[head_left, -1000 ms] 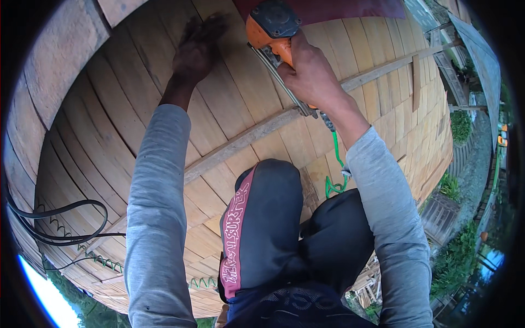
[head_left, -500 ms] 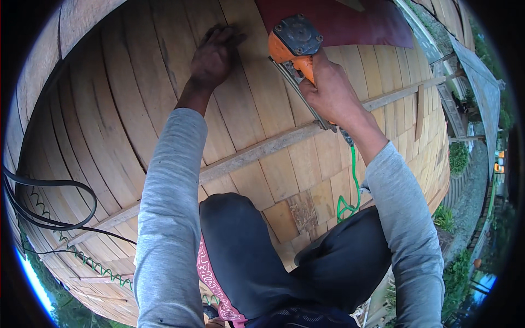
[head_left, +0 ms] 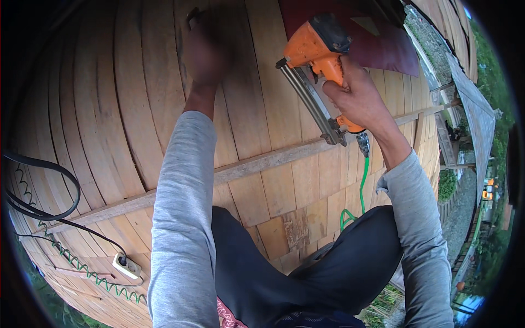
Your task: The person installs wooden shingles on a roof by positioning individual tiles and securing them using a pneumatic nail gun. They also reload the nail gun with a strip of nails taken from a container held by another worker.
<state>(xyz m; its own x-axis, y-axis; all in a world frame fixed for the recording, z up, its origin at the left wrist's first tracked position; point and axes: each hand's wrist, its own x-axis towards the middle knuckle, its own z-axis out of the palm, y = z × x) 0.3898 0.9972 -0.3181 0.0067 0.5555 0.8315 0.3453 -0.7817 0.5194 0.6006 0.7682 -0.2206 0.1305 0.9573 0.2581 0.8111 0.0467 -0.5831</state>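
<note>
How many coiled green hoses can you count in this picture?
2: one coiled green air hose hangs from the orange nail gun in the right hand; another lies lower left. Parts are hidden.

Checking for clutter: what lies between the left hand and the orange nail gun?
Only bare wooden shingles separate the left hand and the nail gun, per the head view.

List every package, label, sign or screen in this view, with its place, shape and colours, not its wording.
No packages, signs or screens show.
Dark plate or label patch: on top of the orange nail gun held in the right hand, roughly rectangular, near-black; too small to tell whether it bears print.
Patterned band: on the dark trousers at the lower edge, pink with white marks, mostly cut off.
The left hand is blurred against the wooden shingles.
</note>
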